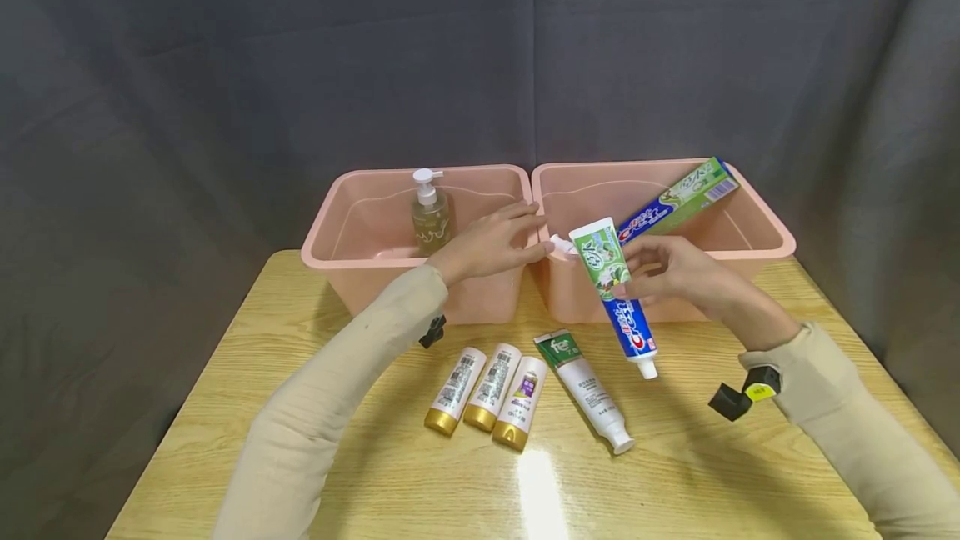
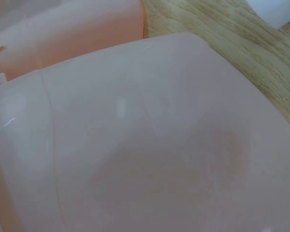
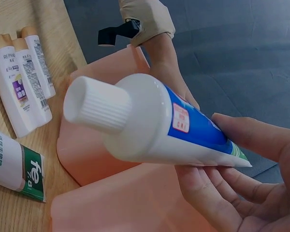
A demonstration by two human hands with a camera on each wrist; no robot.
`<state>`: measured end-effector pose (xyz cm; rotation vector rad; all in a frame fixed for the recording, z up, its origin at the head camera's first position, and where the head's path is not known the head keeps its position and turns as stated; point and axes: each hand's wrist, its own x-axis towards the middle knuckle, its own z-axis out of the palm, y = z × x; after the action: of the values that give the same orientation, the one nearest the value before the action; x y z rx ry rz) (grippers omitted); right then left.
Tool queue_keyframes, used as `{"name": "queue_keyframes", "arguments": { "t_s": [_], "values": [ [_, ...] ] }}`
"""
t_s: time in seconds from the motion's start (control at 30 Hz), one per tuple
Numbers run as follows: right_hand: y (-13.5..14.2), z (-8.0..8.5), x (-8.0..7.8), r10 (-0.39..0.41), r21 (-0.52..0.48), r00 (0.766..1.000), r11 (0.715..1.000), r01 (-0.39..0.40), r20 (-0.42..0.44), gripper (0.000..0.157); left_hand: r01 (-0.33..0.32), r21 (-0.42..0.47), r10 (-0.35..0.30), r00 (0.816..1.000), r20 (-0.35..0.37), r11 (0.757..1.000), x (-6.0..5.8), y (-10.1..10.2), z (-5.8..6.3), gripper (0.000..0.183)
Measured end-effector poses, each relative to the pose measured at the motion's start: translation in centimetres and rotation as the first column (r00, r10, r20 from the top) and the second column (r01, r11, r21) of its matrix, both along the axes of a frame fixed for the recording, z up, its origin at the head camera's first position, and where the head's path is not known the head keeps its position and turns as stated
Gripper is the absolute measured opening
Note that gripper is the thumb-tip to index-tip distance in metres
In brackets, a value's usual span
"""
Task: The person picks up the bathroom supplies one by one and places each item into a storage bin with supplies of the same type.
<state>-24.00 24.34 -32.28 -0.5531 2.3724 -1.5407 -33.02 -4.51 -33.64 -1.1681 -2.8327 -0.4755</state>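
Note:
My right hand [image 1: 675, 273] pinches a green and blue toothpaste tube [image 1: 617, 294] between thumb and fingers, in front of the right pink bin [image 1: 765, 255]. The tube's white cap points down toward the table; in the right wrist view the tube [image 3: 198, 128] tilts with its cap toward the camera. My left hand [image 1: 491, 244] reaches over the inner side of the left pink bin [image 1: 360, 263], fingers extended across the two adjoining rims. Its fingertips are close to a small white item [image 1: 562, 246] at the right bin's near left corner, mostly hidden.
A toothpaste box [image 1: 678, 200] leans in the right bin; a pump bottle [image 1: 431, 219] stands in the left one. On the wooden table [image 1: 247, 407] lie three white bottles with gold caps [image 1: 491, 390] and a white and green tube [image 1: 585, 390]. A dark curtain [image 1: 375, 48] hangs behind.

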Motion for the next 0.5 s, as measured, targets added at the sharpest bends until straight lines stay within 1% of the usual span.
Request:
{"name": "queue_keyframes", "arguments": {
  "t_s": [0.5],
  "values": [
    [0.22, 0.49, -1.11, -0.067, -0.002, 0.997, 0.998, 0.067, 0.037, 0.043, -0.008, 0.001, 0.008, 1.000, 0.000, 1.000, 0.12, 0.05, 0.03, 0.065]
  ]
}}
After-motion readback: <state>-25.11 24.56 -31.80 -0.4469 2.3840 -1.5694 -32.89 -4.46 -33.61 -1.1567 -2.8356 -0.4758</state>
